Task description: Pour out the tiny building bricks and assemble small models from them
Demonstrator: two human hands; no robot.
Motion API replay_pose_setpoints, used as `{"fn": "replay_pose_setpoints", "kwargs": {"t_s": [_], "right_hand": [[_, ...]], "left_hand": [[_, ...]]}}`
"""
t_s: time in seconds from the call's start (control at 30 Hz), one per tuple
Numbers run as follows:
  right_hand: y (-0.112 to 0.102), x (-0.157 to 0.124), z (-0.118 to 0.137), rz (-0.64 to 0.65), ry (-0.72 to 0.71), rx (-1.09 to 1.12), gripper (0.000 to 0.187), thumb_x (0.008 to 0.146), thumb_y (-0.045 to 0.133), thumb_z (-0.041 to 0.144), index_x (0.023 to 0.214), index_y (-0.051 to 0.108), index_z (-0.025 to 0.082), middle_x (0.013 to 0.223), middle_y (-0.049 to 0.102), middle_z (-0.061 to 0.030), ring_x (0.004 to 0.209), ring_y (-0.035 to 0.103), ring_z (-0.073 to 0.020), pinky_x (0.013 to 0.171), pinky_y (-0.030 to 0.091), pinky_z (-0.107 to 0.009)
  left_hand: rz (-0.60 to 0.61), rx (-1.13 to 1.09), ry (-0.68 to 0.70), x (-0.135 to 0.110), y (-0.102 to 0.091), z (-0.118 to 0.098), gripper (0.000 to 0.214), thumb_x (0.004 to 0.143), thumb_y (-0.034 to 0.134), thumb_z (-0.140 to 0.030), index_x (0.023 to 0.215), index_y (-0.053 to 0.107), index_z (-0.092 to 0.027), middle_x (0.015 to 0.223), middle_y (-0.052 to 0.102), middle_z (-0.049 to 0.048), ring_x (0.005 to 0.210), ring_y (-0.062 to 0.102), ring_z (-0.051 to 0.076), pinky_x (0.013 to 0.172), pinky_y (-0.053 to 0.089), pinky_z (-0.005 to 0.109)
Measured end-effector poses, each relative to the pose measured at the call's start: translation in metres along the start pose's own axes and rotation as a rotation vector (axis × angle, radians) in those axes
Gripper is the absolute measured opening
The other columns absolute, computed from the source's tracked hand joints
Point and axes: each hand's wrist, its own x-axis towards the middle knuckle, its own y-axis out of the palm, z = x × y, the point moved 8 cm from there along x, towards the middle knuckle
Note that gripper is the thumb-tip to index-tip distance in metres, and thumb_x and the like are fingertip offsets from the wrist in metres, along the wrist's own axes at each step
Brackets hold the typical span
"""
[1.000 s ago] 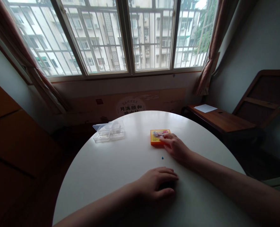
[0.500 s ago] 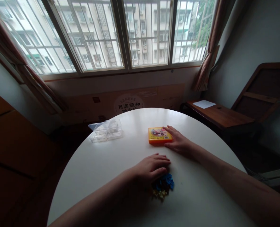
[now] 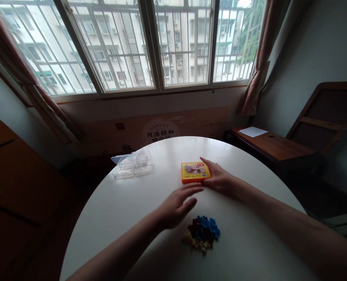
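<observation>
A flat orange box [image 3: 193,172] with a yellow printed lid lies toward the far side of the white round table [image 3: 109,226]. My right hand [image 3: 219,178] grips the box's right side, fingers along the far part and thumb near the front corner. Left of and nearer than the box, my left hand [image 3: 177,205] hovers with fingers stretched out and thumb apart, holding nothing. Below it on the table sits a heap of small pieces [image 3: 205,230], blue, dark brown and gold; what they are exactly is too small to tell.
A clear plastic case [image 3: 134,166] with compartments and a raised lid stands at the table's far left. Beyond the table to the right is a wooden bench [image 3: 279,144] bearing a sheet of paper [image 3: 253,132]. A printed cardboard panel [image 3: 188,125] leans under the barred window.
My left hand has lifted off the heap and moved left, uncovering the pieces. My right hand has closed around the box's side, and the box has shifted slightly left.
</observation>
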Motion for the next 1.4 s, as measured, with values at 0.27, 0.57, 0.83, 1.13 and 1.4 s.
{"fn": "replay_pose_setpoints", "kwargs": {"t_s": [0.27,0.57,0.83,1.13,1.4], "right_hand": [[0.029,-0.009,0.035,0.148,-0.114,0.024,0.103,0.07,0.073,0.04,0.157,0.019,0.026,0.152,0.038,-0.0134,0.137,0.036,-0.0387,0.115,0.004,-0.064],[0.026,-0.022,0.036,0.254,-0.175,0.018,0.106,0.073,0.071,0.032,0.158,0.009,0.029,0.157,0.031,-0.0103,0.143,0.028,-0.0367,0.117,0.004,-0.061],[0.031,-0.019,0.032,0.22,-0.139,0.005,0.117,0.072,0.074,0.047,0.158,-0.003,0.028,0.15,0.042,-0.013,0.137,0.039,-0.037,0.116,0.006,-0.065],[0.027,-0.021,0.031,0.245,-0.098,0.101,0.123,0.072,0.077,0.052,0.157,-0.01,0.031,0.153,0.039,-0.0119,0.145,0.024,-0.0395,0.115,0.001,-0.066],[0.027,-0.02,0.03,0.192,-0.16,0.303,0.128,0.07,0.082,0.044,0.156,-0.012,0.032,0.148,0.042,-0.0144,0.142,0.031,-0.0371,0.113,0.018,-0.064]], "left_hand": [[-0.117,0.513,-0.082,0.017,-0.036,0.07,0.062,0.083,0.067,-0.046,0.138,0.053,-0.022,0.149,0.044,0.0156,0.14,0.036,0.038,0.114,0.031,0.059],[0.082,0.507,-0.021,0.008,-0.012,0.072,0.079,0.075,0.072,-0.04,0.146,0.044,-0.022,0.153,0.039,0.0163,0.141,0.033,0.039,0.115,0.029,0.057],[0.025,0.428,0.061,0.011,-0.018,0.071,0.063,0.08,0.066,-0.04,0.139,0.053,-0.022,0.141,0.052,0.0147,0.13,0.048,0.034,0.11,0.041,0.05],[-0.475,0.057,-0.193,-0.003,-0.058,0.089,0.048,0.089,0.057,-0.053,0.124,0.061,-0.019,0.119,0.068,0.0122,0.108,0.066,0.028,0.092,0.055,0.04],[-0.625,-0.049,-0.393,0.0,-0.064,0.14,0.03,0.094,0.048,-0.037,0.105,0.067,-0.016,0.088,0.074,0.0072,0.076,0.069,0.022,0.068,0.055,0.03]]}}
